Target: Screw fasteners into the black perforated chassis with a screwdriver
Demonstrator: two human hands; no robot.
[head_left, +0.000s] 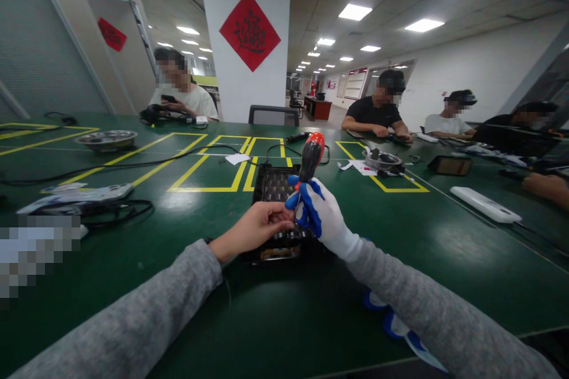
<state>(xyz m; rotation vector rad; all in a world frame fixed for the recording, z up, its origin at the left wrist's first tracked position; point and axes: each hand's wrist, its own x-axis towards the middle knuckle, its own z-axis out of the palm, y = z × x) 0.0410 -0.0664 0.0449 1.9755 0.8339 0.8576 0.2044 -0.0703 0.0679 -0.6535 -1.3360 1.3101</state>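
Observation:
In a white and blue work glove, my right hand [326, 219] grips a screwdriver [313, 157] with a red and black handle. The tool stands nearly upright, its shaft pointing down at a black plastic housing [272, 180]. My bare left hand [258, 226] is closed, thumb and fingertips pinched beside the shaft, over the same housing. What those fingertips hold, if anything, is too small to tell. The housing lies on the green table, with a dimpled back part and an opened front part. My hands hide much of its middle.
A metal bowl [106, 140] stands at the far left and a bowl of parts [383, 159] at the right. Black cables [178, 160] cross the table. A white power bank-like device [484, 204] lies right. A spare glove [400, 325] lies under my right forearm. Several people sit around the table.

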